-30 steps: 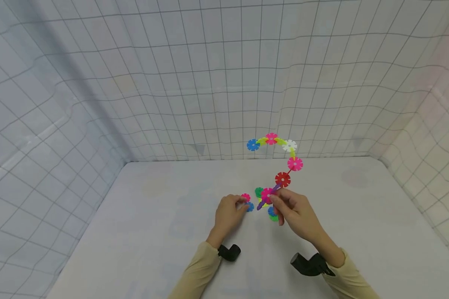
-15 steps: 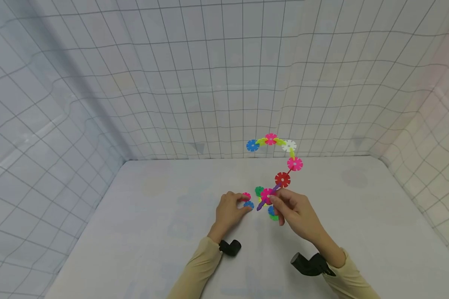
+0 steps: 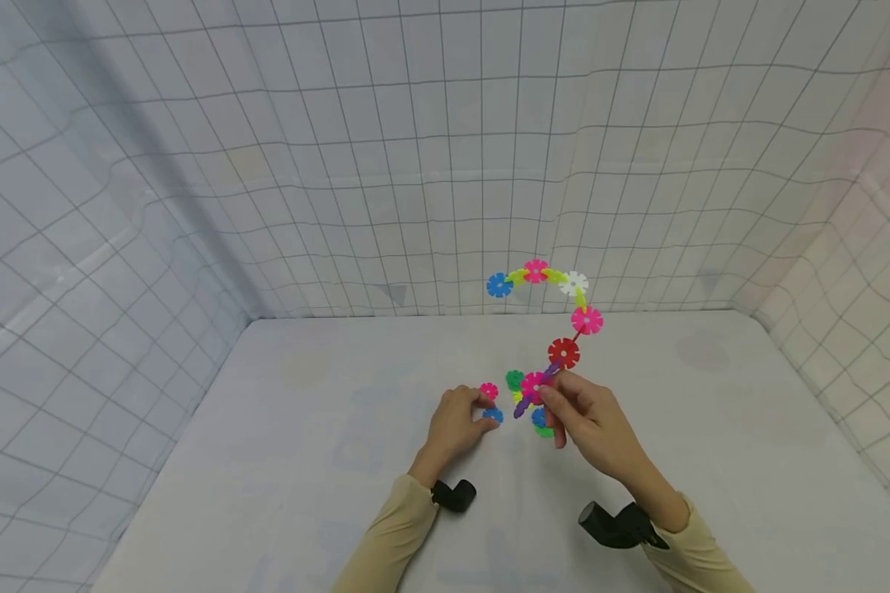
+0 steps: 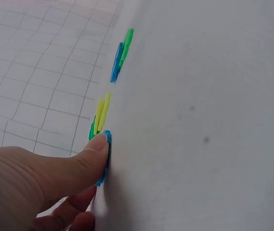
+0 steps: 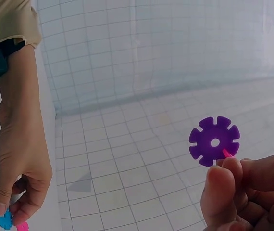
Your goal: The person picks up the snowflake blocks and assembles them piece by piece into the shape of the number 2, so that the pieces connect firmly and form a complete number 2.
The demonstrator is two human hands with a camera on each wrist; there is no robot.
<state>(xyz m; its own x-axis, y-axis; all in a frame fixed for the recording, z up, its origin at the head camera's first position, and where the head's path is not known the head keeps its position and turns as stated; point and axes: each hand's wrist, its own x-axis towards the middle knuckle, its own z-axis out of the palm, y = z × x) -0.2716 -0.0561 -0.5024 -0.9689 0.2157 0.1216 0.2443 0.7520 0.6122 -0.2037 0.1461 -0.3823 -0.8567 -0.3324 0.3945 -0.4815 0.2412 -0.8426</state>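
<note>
My right hand [image 3: 589, 420] pinches a pink interlocking disc [image 3: 534, 386] near the lower end of a raised chain of notched plastic discs. A purple disc [image 5: 215, 141] is slotted onto it. From there the chain curves up through a red disc [image 3: 564, 353], another pink disc [image 3: 587, 319] and a white disc [image 3: 574, 283] to a blue end disc [image 3: 499, 285]. At the table, my left hand [image 3: 456, 424] holds a loose blue disc [image 4: 108, 154] between thumb and fingers. A loose pink disc [image 3: 489, 390] lies just beyond its fingertips.
Between the hands lie more loose discs: a dark green disc [image 3: 515, 380], yellow discs [image 4: 103, 113], and a blue disc [image 4: 117, 62] overlapping a light green disc [image 4: 127, 45]. Grid-patterned sheeting [image 3: 415, 165] rises behind the white table [image 3: 304, 453] and along both sides.
The loose blue disc has shifted slightly toward me, and my left forefinger has moved from the pink disc to it. My right hand with the chain has drifted slightly right.
</note>
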